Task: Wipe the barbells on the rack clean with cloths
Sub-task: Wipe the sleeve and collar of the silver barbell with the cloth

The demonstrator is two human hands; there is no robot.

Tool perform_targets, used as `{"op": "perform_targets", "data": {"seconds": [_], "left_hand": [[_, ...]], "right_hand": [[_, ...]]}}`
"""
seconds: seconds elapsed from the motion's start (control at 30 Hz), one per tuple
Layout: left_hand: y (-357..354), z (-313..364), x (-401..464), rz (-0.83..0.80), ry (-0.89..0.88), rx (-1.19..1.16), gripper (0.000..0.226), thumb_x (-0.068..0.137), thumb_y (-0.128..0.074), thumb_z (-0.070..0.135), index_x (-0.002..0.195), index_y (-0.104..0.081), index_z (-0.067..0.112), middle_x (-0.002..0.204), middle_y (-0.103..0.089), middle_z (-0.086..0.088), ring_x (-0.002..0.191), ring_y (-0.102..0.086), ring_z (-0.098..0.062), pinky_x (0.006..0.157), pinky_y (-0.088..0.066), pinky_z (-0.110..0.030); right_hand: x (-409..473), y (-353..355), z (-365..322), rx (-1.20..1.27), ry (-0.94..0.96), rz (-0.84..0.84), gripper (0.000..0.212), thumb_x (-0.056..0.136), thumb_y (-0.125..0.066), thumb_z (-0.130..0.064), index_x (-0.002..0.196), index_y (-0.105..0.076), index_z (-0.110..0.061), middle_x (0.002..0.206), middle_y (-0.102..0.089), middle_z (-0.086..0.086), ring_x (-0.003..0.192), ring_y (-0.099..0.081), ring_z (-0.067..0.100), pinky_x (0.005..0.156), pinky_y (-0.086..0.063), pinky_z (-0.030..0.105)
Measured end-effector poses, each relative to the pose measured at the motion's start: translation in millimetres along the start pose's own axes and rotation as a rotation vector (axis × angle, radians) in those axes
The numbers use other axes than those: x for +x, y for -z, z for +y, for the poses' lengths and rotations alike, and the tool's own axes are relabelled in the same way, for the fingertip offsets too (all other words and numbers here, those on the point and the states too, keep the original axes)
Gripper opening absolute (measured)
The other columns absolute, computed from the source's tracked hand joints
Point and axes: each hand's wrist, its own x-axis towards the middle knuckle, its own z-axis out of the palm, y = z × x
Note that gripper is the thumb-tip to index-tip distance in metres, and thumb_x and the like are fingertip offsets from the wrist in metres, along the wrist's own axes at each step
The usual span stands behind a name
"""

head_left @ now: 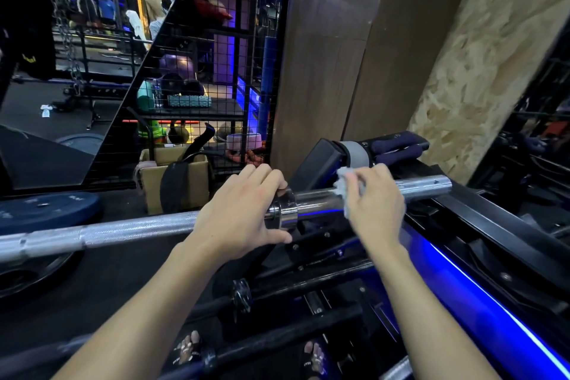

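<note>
A silver barbell [123, 230] lies across the view from lower left to mid right, resting on a black rack [481, 219]. My left hand [243, 216] grips the bar at its chrome collar, fingers curled over the top and thumb underneath. My right hand [374, 197] holds a white cloth [344, 187] wrapped against the smooth sleeve, just right of the collar. The sleeve's free end [431, 183] sticks out past my right hand. A darker barbell [277, 338] lies lower on the rack, near my feet.
Blue weight plates [46, 210] sit on the floor at left. A cardboard box [175, 179] with a black bag stands beside a wire-mesh cage of gym gear. A dark wooden pillar [333, 65] rises behind the rack. A blue light strip [493, 293] runs along the right.
</note>
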Motion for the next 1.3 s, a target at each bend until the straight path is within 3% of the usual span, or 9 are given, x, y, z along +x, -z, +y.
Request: {"op": "perform_targets", "data": {"seconds": [0.17, 0.3, 0.5, 0.67, 0.73, 0.8, 0.93, 1.1, 1.3], "left_hand": [[-4.7, -0.9, 0.8, 0.047, -0.011, 0.048, 0.079, 0.06, -0.082, 0.071, 0.117, -0.052, 0.026, 0.107, -0.047, 0.01, 0.097, -0.043, -0.015, 0.079, -0.045, -0.034], [-0.5, -0.3, 1.6, 0.007, -0.001, 0.039, 0.08, 0.062, -0.08, 0.073, 0.121, -0.046, 0.03, 0.11, -0.041, 0.013, 0.103, -0.041, -0.013, 0.085, -0.044, -0.031], [1.7, 5.3, 3.6, -0.169, 0.104, 0.001, 0.094, 0.077, -0.069, 0.073, 0.149, -0.032, 0.025, 0.14, -0.043, 0.009, 0.132, -0.033, -0.015, 0.099, -0.043, -0.032], [3.2, 7.0, 1.5, -0.173, 0.139, 0.017, 0.095, 0.074, -0.069, 0.076, 0.147, -0.034, 0.027, 0.139, -0.05, 0.01, 0.134, -0.035, -0.013, 0.098, -0.043, -0.033], [2.2, 7.6, -0.6, -0.143, 0.127, 0.038, 0.096, 0.073, -0.071, 0.075, 0.148, -0.034, 0.029, 0.138, -0.049, 0.012, 0.133, -0.034, -0.012, 0.098, -0.042, -0.03], [1.5, 7.2, -1.2, -0.123, 0.119, 0.048, 0.099, 0.072, -0.072, 0.075, 0.15, -0.033, 0.029, 0.139, -0.048, 0.013, 0.133, -0.032, -0.011, 0.1, -0.041, -0.029], [3.0, 7.6, 0.2, -0.106, 0.121, 0.048, 0.1, 0.071, -0.073, 0.075, 0.15, -0.033, 0.028, 0.139, -0.049, 0.013, 0.132, -0.032, -0.012, 0.101, -0.041, -0.028], [-7.3, 4.2, 0.1, -0.034, 0.06, 0.152, 0.099, 0.063, -0.076, 0.077, 0.14, -0.048, 0.022, 0.123, -0.058, 0.008, 0.115, -0.044, -0.019, 0.095, -0.045, -0.031], [-13.8, -0.4, 0.2, 0.052, -0.017, 0.253, 0.101, 0.05, -0.078, 0.081, 0.126, -0.06, 0.016, 0.104, -0.062, 0.005, 0.097, -0.051, -0.021, 0.078, -0.053, -0.035]], "right_hand": [[-25.2, -9.0, -20.4, -0.009, 0.359, -0.079, 0.026, 0.102, -0.049, -0.037, 0.103, -0.073, -0.028, 0.091, -0.058, 0.001, 0.064, -0.058, 0.035, 0.058, -0.046, 0.039], [18.8, 13.0, 52.2, -0.06, -0.069, -0.014, 0.021, 0.102, -0.057, -0.041, 0.098, -0.071, -0.026, 0.095, -0.056, 0.003, 0.082, -0.063, 0.035, 0.071, -0.048, 0.043], [18.4, 47.8, 44.6, 0.47, -0.365, 0.266, 0.008, 0.102, -0.059, -0.028, 0.103, -0.06, -0.02, 0.088, -0.062, -0.012, 0.07, -0.055, -0.008, 0.081, -0.046, 0.034], [-44.2, 16.9, -18.9, 0.472, 0.105, -0.1, 0.021, 0.104, -0.052, -0.019, 0.125, -0.056, -0.02, 0.112, -0.067, -0.015, 0.103, -0.06, -0.011, 0.095, -0.046, 0.018], [-67.9, -5.7, -23.0, 0.33, 0.447, -0.274, 0.045, 0.103, -0.048, -0.023, 0.146, -0.05, -0.01, 0.147, -0.055, -0.005, 0.141, -0.043, 0.005, 0.121, -0.029, 0.03], [-53.1, -12.5, 4.6, 0.302, 0.498, -0.268, 0.048, 0.103, -0.05, -0.021, 0.149, -0.047, -0.007, 0.154, -0.048, 0.0, 0.146, -0.038, 0.017, 0.124, -0.023, 0.036], [-13.0, -1.7, 55.2, 0.197, 0.091, -0.065, 0.043, 0.104, -0.04, -0.026, 0.14, -0.056, -0.007, 0.139, -0.058, 0.008, 0.134, -0.048, 0.03, 0.119, -0.03, 0.043], [-28.1, -15.5, 35.1, 0.194, 0.392, -0.212, 0.043, 0.107, -0.036, -0.03, 0.136, -0.064, -0.013, 0.141, -0.061, -0.003, 0.135, -0.05, 0.015, 0.122, -0.026, 0.036], [40.7, 15.8, 98.8, 0.205, 0.01, -0.074, 0.034, 0.107, -0.041, -0.03, 0.074, -0.051, -0.029, 0.066, -0.048, -0.009, 0.073, -0.045, 0.014, 0.072, -0.038, 0.038]]}}
